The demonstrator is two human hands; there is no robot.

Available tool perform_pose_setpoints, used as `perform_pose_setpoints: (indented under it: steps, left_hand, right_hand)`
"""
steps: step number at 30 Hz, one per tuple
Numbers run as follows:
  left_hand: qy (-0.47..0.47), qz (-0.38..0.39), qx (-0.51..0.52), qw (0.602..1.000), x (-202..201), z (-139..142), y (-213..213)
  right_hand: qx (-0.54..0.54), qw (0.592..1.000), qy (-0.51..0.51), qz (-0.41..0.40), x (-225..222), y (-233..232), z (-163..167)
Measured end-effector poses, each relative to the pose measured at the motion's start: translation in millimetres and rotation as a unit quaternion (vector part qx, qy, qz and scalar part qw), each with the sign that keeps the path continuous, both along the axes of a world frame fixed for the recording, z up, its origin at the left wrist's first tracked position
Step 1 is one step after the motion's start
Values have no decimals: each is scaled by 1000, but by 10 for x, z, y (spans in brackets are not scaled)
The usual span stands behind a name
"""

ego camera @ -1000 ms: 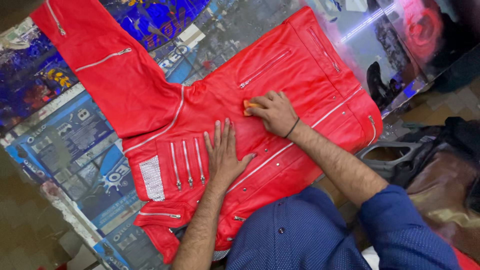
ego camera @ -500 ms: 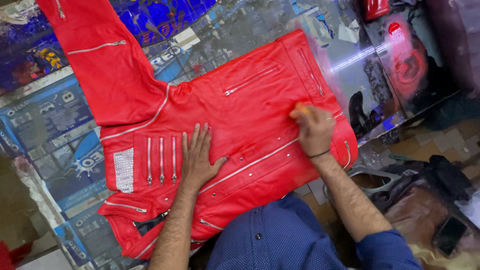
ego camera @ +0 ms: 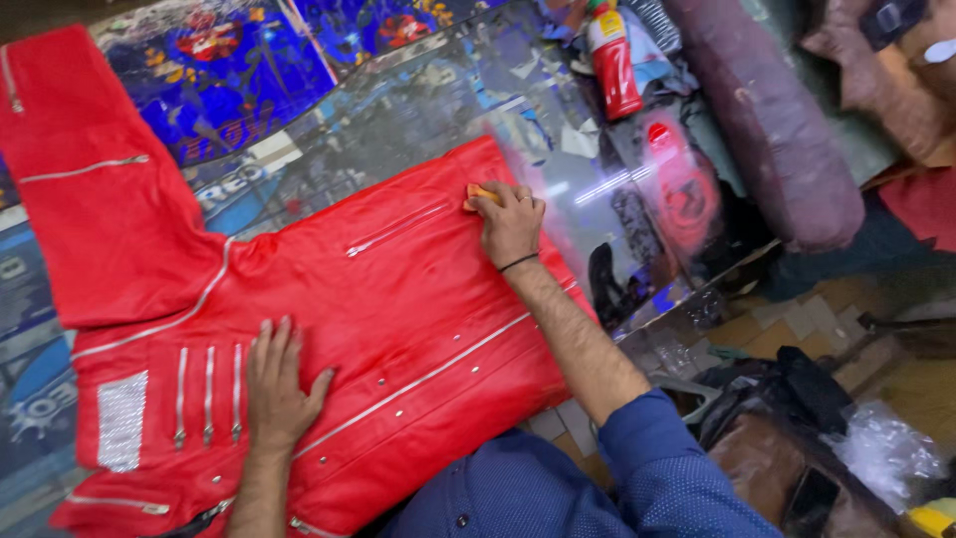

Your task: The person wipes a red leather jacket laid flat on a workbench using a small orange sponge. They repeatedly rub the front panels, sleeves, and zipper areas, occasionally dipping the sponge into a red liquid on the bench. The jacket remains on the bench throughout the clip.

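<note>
A red leather jacket (ego camera: 398, 299) with silver zippers lies spread flat on a glass-topped table (ego camera: 418, 100). My left hand (ego camera: 279, 384) rests flat on the jacket's lower front, fingers apart, beside three short zippers. My right hand (ego camera: 510, 221) presses a small orange sponge (ego camera: 478, 193) against the jacket's far edge, near a long diagonal zipper. A dark band circles my right wrist. One sleeve (ego camera: 90, 189) stretches away to the upper left.
A red spray can (ego camera: 612, 60) lies on the table's far side next to some cloth. A dark purplish cushion roll (ego camera: 777, 130) sits to the right. Bags and plastic wrap (ego camera: 846, 448) clutter the floor at lower right.
My right hand with the sponge has slid across the jacket toward its far edge. My left hand has stayed flat on the lower front. The camera has shifted right.
</note>
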State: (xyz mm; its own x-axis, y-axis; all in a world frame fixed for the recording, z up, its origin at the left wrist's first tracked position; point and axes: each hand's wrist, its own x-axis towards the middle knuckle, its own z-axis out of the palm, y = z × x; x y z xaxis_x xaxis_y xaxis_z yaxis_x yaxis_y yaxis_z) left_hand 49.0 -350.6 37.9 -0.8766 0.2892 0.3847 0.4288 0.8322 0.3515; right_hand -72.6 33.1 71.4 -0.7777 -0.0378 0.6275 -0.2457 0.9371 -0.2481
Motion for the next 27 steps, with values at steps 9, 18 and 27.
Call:
perform_pose_setpoints:
  steps: [9,18,27]
  left_hand:
    - [27,73,-38,996,27,-128,57]
    - [68,131,-79,986,14,-324,80]
    - [72,135,-84,985,16,-372,91]
  right_hand:
    - [-90,996,-28,3,280,818,68]
    - [-738,596,-170,266,1476,1515,-903]
    - [-795,532,-116,268,1482,1516,-1171]
